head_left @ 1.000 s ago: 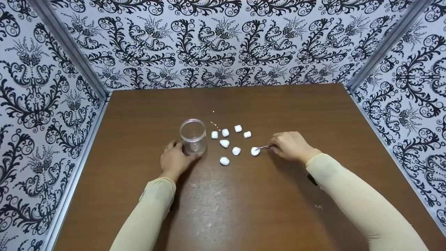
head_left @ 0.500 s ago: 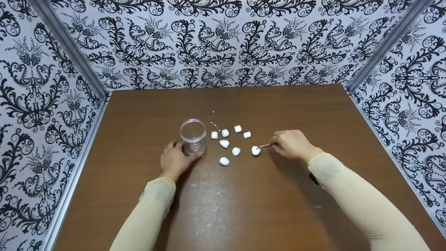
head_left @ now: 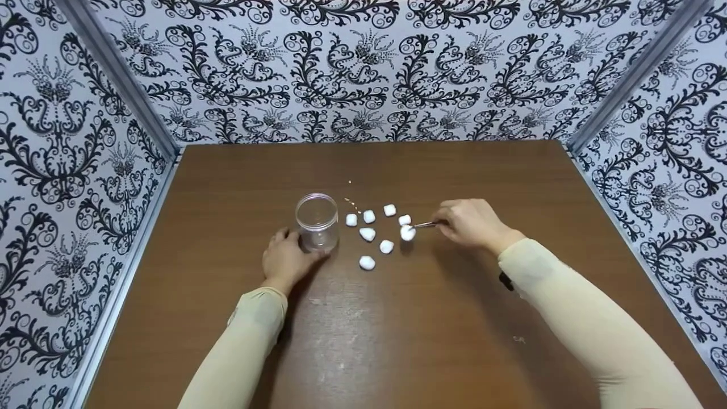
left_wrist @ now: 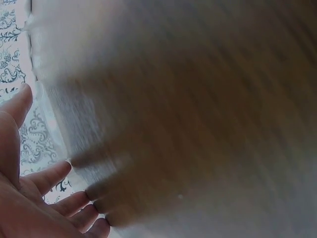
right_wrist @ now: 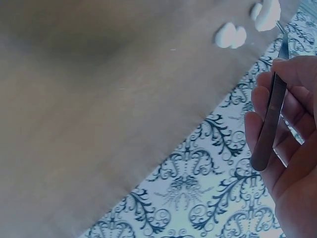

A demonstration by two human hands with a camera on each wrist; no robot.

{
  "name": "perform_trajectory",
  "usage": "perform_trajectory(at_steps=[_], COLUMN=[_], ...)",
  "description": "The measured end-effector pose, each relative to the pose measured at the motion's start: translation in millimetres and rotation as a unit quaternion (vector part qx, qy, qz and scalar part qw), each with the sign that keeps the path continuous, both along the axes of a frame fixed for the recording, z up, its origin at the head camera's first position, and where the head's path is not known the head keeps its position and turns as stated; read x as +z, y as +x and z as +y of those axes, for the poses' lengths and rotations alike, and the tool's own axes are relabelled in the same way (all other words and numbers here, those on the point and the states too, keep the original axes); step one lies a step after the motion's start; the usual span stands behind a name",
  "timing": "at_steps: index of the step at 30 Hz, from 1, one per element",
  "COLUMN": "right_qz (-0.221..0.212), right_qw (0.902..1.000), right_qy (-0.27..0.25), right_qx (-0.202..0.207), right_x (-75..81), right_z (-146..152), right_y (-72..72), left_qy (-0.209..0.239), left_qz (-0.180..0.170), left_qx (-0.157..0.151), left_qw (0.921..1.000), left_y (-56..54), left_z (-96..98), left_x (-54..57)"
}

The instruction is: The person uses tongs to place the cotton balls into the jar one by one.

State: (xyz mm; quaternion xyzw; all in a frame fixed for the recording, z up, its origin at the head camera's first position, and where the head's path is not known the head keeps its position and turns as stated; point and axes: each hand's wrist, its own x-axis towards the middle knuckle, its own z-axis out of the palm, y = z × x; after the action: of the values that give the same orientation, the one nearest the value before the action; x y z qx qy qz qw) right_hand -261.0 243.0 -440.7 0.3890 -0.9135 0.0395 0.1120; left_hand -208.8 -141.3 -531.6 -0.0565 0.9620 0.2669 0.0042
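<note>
A clear, lidless plastic jar (head_left: 317, 227) stands upright on the table, left of the white cotton balls. My left hand (head_left: 285, 260) holds its base from the left, fingers and thumb set round it; the left wrist view shows those fingers (left_wrist: 53, 177), the jar itself hard to make out. Between the fingers and thumb of my right hand (head_left: 474, 222) are metal tweezers (right_wrist: 271, 119) with bent tips. They pinch a cotton ball (head_left: 408, 233), which hangs just above the table over its shadow. Right behind it lies a smaller cotton ball (head_left: 404, 219).
Several more cotton balls (head_left: 367, 234) lie scattered between jar and tweezers. Tiny pale crumbs (head_left: 353, 204) are behind them. The brown wooden table (head_left: 363, 335) ends at patterned walls (head_left: 363, 74) behind and on both sides.
The cotton ball in the tweezers has risen off the table and shifted left and away from me, together with the right hand. Left hand and jar keep their place.
</note>
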Motion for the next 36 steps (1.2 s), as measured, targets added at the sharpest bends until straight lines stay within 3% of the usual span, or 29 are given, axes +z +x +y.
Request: perform_trajectory(at_steps=[7, 12, 25, 36], right_qz=[0.01, 0.001, -0.043, -0.044], right_qw=[0.9997, 0.9999, 0.998, 0.9978], right_qy=[-0.017, -0.001, 0.046, 0.05], right_qx=[0.016, 0.012, -0.01, 0.003], right_x=[15.2, 16.2, -20.9, -32.4], right_z=[-23, -29, -23, -31], right_y=[-8.7, -11.0, -17.3, -19.0], left_qy=[-0.001, -0.003, -0.001, -0.005], left_qz=[0.006, 0.011, 0.01, 0.004], left_qx=[0.004, 0.0, 0.0, 0.002], left_qw=[1.0, 0.9999, 1.0, 1.0], left_y=[-0.9, -2.5, -0.5, -1.2], left_z=[0.6, 1.0, -2.0, -1.2], left_x=[-0.6, -1.7, -3.8, -3.4])
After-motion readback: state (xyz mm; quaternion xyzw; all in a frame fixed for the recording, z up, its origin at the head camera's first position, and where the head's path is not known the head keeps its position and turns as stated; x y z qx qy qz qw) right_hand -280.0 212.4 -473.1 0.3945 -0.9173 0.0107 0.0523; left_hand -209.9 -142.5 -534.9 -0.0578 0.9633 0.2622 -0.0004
